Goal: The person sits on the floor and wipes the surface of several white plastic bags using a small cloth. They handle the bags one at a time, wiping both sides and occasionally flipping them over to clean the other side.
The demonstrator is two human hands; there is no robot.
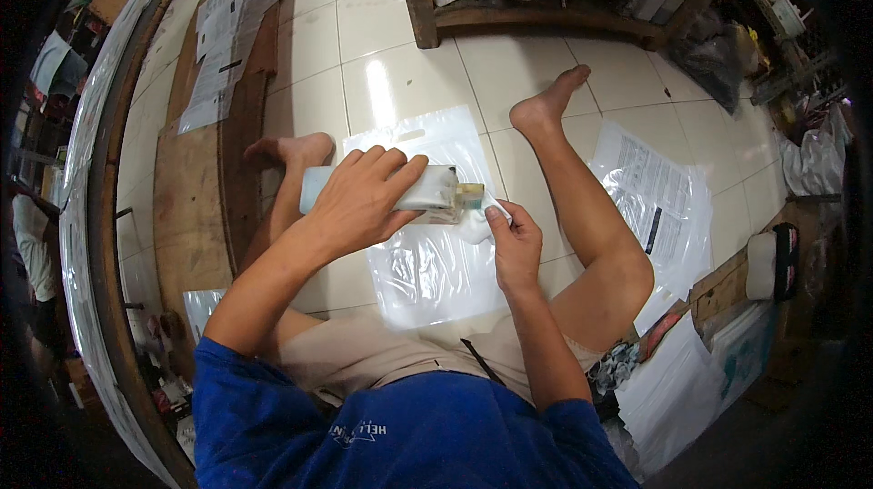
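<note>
My left hand (368, 189) is wrapped over a pale, boxy bottle (431, 187) with a yellowish neck. The bottle lies tipped on its side in the air, its neck pointing right. Close by the neck, my right hand (517, 244) pinches a crumpled white cloth or tissue (492, 214) between thumb and fingers. Whether the cloth touches the bottle's mouth is hard to make out. Beneath both hands, a glossy white plastic bag (423, 284) with a cut-out handle lies flat on the floor between my legs.
Printed plastic sheets (650, 203) lie on the tiles right of my leg. More printed sheets (223, 53) rest on a wooden board (193, 207) at left. A wooden shelf (536, 30) stands at the far side, with a dark plastic bag (714, 62) beside it.
</note>
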